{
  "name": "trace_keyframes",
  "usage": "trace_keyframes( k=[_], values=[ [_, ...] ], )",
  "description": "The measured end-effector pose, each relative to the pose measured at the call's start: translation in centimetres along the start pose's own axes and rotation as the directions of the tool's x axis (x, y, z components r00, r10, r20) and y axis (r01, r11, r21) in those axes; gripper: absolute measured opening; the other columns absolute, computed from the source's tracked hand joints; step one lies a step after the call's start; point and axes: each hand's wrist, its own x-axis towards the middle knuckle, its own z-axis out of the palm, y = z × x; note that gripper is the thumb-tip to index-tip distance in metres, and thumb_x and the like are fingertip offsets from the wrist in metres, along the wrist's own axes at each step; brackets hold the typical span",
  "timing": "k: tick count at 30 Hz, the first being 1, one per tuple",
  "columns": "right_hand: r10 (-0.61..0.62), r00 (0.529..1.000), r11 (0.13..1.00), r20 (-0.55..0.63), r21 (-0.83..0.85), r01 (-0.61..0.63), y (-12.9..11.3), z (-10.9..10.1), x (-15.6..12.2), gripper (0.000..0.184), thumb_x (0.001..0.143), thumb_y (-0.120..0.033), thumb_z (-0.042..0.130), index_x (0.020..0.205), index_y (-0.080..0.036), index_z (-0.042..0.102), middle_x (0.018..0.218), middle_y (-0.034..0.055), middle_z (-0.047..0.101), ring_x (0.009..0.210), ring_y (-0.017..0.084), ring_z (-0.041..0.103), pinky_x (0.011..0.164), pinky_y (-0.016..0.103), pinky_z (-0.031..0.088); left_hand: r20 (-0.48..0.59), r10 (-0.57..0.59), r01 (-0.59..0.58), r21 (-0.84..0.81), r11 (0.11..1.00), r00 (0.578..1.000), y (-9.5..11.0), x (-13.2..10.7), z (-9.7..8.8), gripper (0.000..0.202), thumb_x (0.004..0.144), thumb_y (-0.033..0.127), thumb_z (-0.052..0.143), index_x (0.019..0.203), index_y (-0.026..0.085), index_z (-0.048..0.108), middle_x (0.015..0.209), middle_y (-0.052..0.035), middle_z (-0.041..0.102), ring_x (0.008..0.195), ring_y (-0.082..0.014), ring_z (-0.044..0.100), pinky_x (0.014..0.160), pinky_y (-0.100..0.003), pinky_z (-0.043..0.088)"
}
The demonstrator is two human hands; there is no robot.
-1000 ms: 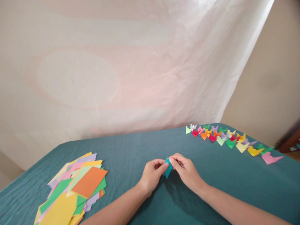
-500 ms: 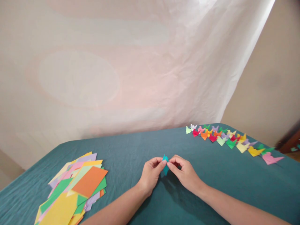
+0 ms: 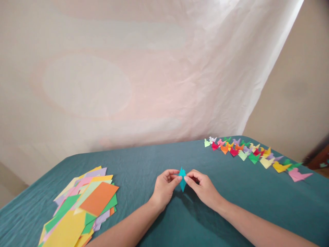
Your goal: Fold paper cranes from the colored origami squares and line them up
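A small teal folded paper piece (image 3: 182,178), diamond-shaped and upright, is held just above the teal tablecloth (image 3: 144,164). My left hand (image 3: 164,188) pinches its left side with thumb and fingers. My right hand (image 3: 202,187) pinches its right side. Both forearms reach in from the bottom edge.
A loose heap of coloured paper squares (image 3: 82,206) lies at the near left, an orange sheet on top. Several small folded paper figures (image 3: 254,154) in many colours form a row at the far right. A white cloth backdrop (image 3: 128,75) hangs behind the table.
The teal piece has turned from tilted and partly covered by the fingers to standing upright as a full diamond between both hands. The hands have shifted slightly.
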Motion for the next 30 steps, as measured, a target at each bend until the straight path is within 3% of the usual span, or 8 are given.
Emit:
trace_keyframes(
  k=[5, 10, 15, 22, 26, 30],
  values=[
    [-0.012, 0.999, 0.997, 0.03, -0.079, 0.014, 1.0, -0.5, 0.6, 0.026, 0.085, -0.035, 0.047, 0.072, -0.018, 0.061, 0.07, 0.0011, 0.057, 0.066, 0.015, 0.051, 0.063, 0.027, 0.041, 0.068, 0.045, -0.053, 0.131, 0.99, 0.997, -0.3, 0.4, -0.4, 0.033, 0.073, 0.031, 0.065, 0.1, 0.013, 0.059, 0.081, -0.0067, 0.067, 0.073, -0.0168, 0.061, 0.071, -0.027, 0.046],
    [-0.038, 0.998, 0.981, 0.046, -0.188, 0.046, 2.1, -0.4, 0.9, 0.024, 0.086, -0.032, 0.045, 0.071, -0.019, 0.058, 0.076, 0.0018, 0.057, 0.076, 0.017, 0.053, 0.073, 0.031, 0.041, 0.134, 0.133, -0.172, 0.345, 0.923, 0.982, -0.1, 0.2, -0.6, 0.031, 0.078, 0.031, 0.058, 0.105, 0.015, 0.058, 0.079, -0.0044, 0.066, 0.074, -0.0172, 0.061, 0.073, -0.028, 0.044],
    [-0.051, 0.998, 0.957, 0.035, -0.284, 0.059, 2.6, -0.1, 0.9, 0.021, 0.084, -0.029, 0.048, 0.07, -0.019, 0.059, 0.093, 0.0046, 0.058, 0.093, 0.02, 0.05, 0.084, 0.038, 0.036, 0.143, 0.174, -0.221, 0.462, 0.859, 0.974, -0.1, 0.2, -0.7, 0.031, 0.078, 0.028, 0.058, 0.107, 0.017, 0.056, 0.074, -0.0018, 0.065, 0.069, -0.0158, 0.06, 0.07, -0.026, 0.043],
    [-0.05, 0.998, 0.902, 0.048, -0.426, 0.066, 2.7, 0.3, 0.8, 0.018, 0.083, -0.029, 0.051, 0.069, -0.02, 0.06, 0.095, 0.0052, 0.058, 0.097, 0.022, 0.047, 0.085, 0.04, 0.034, 0.159, 0.226, -0.276, 0.573, 0.772, 0.961, -0.5, 0.2, -1.1, 0.027, 0.079, 0.025, 0.055, 0.106, 0.021, 0.057, 0.075, -0.0014, 0.066, 0.071, -0.0169, 0.061, 0.072, -0.026, 0.043],
    [-0.06, 0.997, 0.888, 0.058, -0.454, 0.079, 2.7, 0.3, 0.9, 0.019, 0.082, -0.03, 0.052, 0.067, -0.02, 0.059, 0.096, 0.0059, 0.058, 0.098, 0.023, 0.046, 0.084, 0.04, 0.035, 0.213, 0.266, -0.339, 0.642, 0.688, 0.94, -0.2, -0.1, -1.1, 0.023, 0.081, 0.025, 0.054, 0.102, 0.022, 0.061, 0.078, -0.0024, 0.066, 0.073, -0.0182, 0.06, 0.076, -0.028, 0.042],
    [-0.058, 0.996, 0.879, 0.073, -0.469, 0.085, 2.7, 0.2, 0.9, 0.019, 0.081, -0.031, 0.054, 0.068, -0.02, 0.059, 0.097, 0.0062, 0.057, 0.098, 0.023, 0.046, 0.084, 0.04, 0.035, 0.339, 0.288, -0.445, 0.695, 0.565, 0.896, 0.7, -0.3, -1.2, 0.02, 0.082, 0.023, 0.052, 0.096, 0.023, 0.066, 0.086, -0.004, 0.066, 0.082, -0.0196, 0.059, 0.079, -0.029, 0.04]
  ],
)
